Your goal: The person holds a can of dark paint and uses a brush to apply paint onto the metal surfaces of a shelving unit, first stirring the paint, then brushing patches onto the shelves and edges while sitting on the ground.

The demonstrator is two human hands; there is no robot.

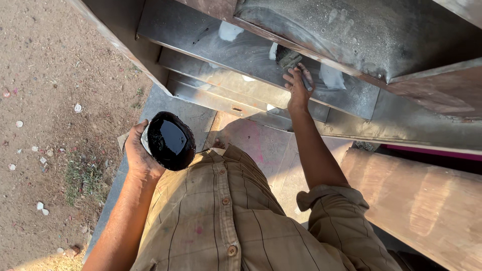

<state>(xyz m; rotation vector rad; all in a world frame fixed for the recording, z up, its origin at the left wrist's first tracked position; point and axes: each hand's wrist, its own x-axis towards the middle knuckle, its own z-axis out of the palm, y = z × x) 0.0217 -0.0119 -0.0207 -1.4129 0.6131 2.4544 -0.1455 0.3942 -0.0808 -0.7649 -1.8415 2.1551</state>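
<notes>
My left hand (pixel 136 153) grips a small round container (pixel 170 140) filled with glossy black paint, held level in front of my chest. Up ahead, my right hand (pixel 297 85) holds a paintbrush (pixel 288 58) whose bristles press against a grey metal panel (pixel 226 47) of a stepped steel frame. Wet black paint covers the upper section (pixel 351 30) of that frame. My checked tan shirt fills the lower middle of the view.
A flat grey and pink-stained metal sheet (pixel 251 140) lies under the frame. A rusty brown panel (pixel 427 200) slants at the right. Bare dirt ground (pixel 50 100) with pebbles and sparse grass spreads to the left.
</notes>
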